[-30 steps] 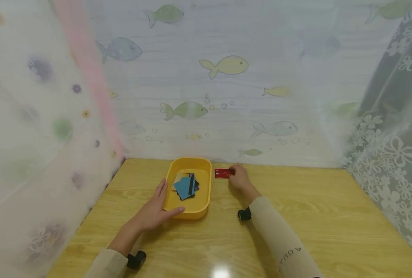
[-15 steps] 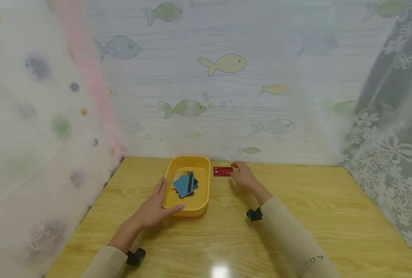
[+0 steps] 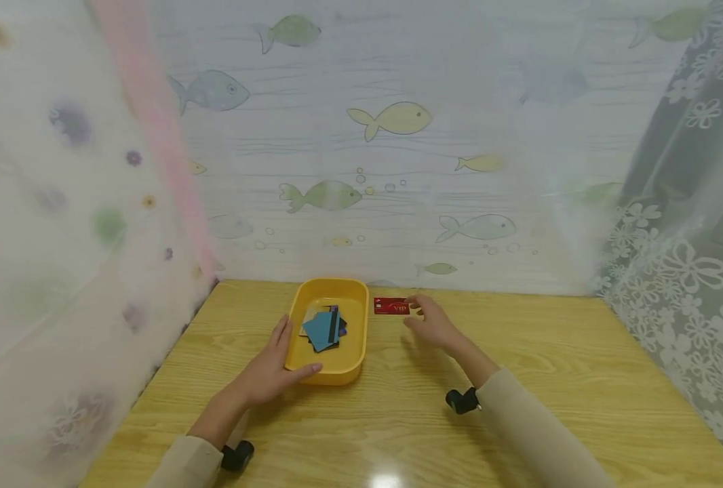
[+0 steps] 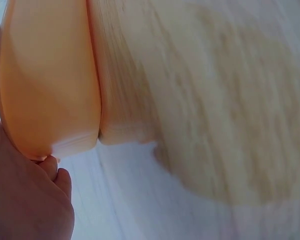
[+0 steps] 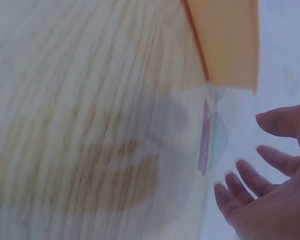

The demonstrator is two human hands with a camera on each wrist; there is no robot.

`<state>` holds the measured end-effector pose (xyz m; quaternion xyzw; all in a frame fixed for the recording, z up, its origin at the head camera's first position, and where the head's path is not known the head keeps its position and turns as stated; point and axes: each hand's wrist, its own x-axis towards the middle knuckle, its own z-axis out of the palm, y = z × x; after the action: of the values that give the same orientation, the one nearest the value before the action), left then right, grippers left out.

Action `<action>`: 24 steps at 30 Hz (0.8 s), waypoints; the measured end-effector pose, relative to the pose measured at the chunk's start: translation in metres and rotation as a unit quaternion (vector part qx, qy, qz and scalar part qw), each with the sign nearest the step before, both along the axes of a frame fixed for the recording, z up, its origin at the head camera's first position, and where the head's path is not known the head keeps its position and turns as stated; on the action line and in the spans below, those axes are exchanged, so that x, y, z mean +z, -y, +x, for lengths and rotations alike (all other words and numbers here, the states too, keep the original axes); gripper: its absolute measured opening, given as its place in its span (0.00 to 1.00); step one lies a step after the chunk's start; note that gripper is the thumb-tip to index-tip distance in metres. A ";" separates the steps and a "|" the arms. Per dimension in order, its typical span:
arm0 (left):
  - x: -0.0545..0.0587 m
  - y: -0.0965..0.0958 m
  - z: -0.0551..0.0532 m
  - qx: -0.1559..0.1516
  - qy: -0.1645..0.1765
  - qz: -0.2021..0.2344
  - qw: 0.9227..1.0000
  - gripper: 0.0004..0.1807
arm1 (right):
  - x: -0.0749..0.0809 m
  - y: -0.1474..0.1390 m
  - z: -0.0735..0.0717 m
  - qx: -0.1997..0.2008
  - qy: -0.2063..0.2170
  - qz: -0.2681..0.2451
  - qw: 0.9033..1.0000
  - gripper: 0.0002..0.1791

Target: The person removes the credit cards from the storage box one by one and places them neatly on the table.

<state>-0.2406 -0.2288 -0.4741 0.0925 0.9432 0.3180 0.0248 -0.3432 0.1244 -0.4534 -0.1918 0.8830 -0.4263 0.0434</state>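
A yellow plastic tub (image 3: 355, 369) stands on the wooden table, several cards inside it. On top of these lies a blue card (image 3: 319, 331) with a black stripe, covering most of the others. My left hand (image 3: 262, 373) holds the tub at its near left corner, thumb over the near rim and fingers along the left wall. Right of the tub, a red VIP card (image 3: 391, 306) lies flat near the table's back edge. At the card's right end is my right hand (image 3: 431, 324); the right wrist view shows its fingers spread, with nothing between them.
The wooden table (image 3: 544, 366) ends at the back against a fish-print curtain (image 3: 398, 163). A flowered sheet (image 3: 74, 271) hangs along the left side, and a lace-flower curtain (image 3: 691, 271) hangs on the right. Each wrist carries a small black camera (image 3: 462, 401).
The right hand has let go of the red card and drawn back to the right, uncovering the VIP lettering. The left hand stays on the tub.
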 end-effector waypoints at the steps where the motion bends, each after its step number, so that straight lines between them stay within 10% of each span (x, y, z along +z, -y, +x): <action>1: 0.000 0.000 0.000 0.000 0.001 0.000 1.000 0.69 | 0.001 0.001 0.003 0.003 0.002 -0.004 1.000 0.27; 24: 0.001 0.000 0.000 -0.001 0.007 0.001 1.000 0.69 | 0.027 0.044 0.039 0.092 -0.025 -0.058 0.994 0.29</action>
<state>-0.2409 -0.2292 -0.4729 0.0912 0.9427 0.3194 0.0315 -0.3045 0.0803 -0.4264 -0.2851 0.8364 -0.4655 0.0488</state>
